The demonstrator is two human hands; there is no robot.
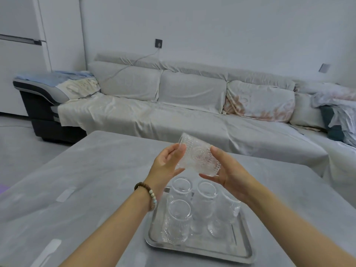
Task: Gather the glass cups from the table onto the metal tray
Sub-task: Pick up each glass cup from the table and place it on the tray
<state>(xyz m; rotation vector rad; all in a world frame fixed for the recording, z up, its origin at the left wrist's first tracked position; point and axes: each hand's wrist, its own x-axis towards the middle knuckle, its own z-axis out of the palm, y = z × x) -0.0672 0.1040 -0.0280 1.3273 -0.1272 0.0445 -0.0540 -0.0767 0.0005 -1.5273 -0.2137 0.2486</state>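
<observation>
A patterned glass cup (198,157) is held tilted in the air above the far end of the metal tray (202,251). My left hand (166,164) grips its left side near the rim, and my right hand (229,170) supports its base from the right. Several clear glass cups stand upright on the tray below: one at the front left (178,222), one behind it (181,187), one in the middle (205,201) and one at the right (227,209), partly hidden by my right wrist.
The tray lies on a grey cloth-covered table (77,180). A long sofa (192,112) with cushions runs behind the table's far edge. A white fridge (21,54) stands at the far left.
</observation>
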